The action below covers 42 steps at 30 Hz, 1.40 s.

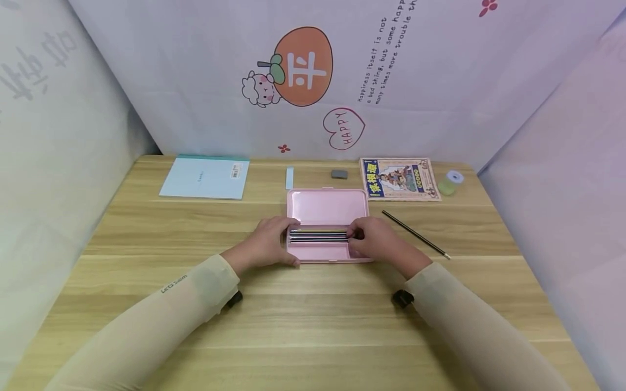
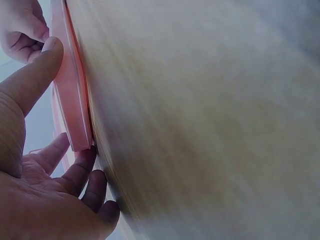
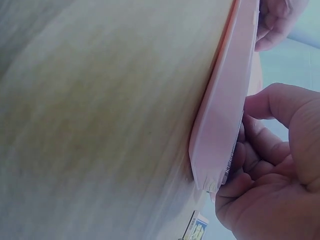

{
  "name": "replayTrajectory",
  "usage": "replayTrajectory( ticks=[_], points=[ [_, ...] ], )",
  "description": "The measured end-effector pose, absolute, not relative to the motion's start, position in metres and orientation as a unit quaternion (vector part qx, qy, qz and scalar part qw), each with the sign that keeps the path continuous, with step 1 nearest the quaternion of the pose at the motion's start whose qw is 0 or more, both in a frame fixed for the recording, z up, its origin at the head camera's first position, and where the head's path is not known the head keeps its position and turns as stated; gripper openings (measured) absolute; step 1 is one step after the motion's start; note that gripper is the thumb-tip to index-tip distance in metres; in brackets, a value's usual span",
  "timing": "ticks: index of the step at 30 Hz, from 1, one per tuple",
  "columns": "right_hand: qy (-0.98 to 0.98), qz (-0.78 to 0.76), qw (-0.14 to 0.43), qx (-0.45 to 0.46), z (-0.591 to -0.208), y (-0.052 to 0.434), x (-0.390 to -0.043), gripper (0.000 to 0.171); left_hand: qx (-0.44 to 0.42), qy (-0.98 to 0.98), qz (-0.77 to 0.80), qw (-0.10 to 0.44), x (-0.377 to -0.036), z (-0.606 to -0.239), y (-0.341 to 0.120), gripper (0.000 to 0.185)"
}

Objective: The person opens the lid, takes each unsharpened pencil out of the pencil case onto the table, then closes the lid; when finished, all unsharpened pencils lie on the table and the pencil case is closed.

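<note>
An open pink pencil case (image 1: 326, 207) lies mid-table, lid flat behind the tray. A row of pencils (image 1: 318, 235) lies in the tray. My left hand (image 1: 274, 239) holds the case's left end, thumb along its front edge and fingers at the pencils' left tips. The left wrist view shows that hand (image 2: 67, 105) around the pink case (image 2: 62, 30). At the other end, my right hand (image 1: 369, 239) has its fingers curled over the pencils' right ends. In the right wrist view this hand (image 3: 245, 130) hugs the case's end (image 3: 225, 100).
A loose black pencil (image 1: 415, 234) lies right of the case. Along the back edge sit a light blue notebook (image 1: 205, 177), a small blue strip (image 1: 289, 177), a grey eraser (image 1: 339, 174), a picture booklet (image 1: 399, 178) and a green tape roll (image 1: 451, 182). Paper walls enclose the wooden table (image 1: 313, 326).
</note>
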State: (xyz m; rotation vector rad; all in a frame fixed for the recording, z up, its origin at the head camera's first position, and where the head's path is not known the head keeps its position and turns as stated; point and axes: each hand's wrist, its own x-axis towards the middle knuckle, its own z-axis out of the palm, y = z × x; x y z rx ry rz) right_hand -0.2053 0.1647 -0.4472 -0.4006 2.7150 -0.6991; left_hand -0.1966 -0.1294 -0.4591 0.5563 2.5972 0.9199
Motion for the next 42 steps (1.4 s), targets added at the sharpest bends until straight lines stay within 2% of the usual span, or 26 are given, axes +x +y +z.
replayTrajectory(
  ticks=[8,17,24,30,36,42],
  points=[
    [0.945,-0.252,0.134,-0.157,-0.448,0.170,-0.201,0.004,0.208,0.909,0.327,0.156,-0.195,-0.456,-0.127,0.097],
    [0.936,-0.312,0.104,-0.128,-0.452,0.180,-0.195,0.011,0.209,0.908,0.327,0.158,-0.196,-0.459,-0.127,0.096],
    [0.933,-0.345,0.038,-0.095,-0.445,0.196,-0.184,0.014,0.207,0.910,0.322,0.158,-0.196,-0.457,-0.129,0.097],
    [0.939,-0.343,0.006,-0.035,-0.438,0.235,-0.182,0.016,0.209,0.911,0.317,0.158,-0.195,-0.457,-0.129,0.097],
    [0.947,-0.318,-0.051,0.023,-0.433,0.293,-0.178,0.023,0.211,0.912,0.316,0.154,-0.196,-0.454,-0.129,0.097],
    [0.950,-0.302,-0.032,0.068,-0.437,0.338,-0.170,0.029,0.211,0.913,0.313,0.156,-0.195,-0.456,-0.130,0.098]
  ],
)
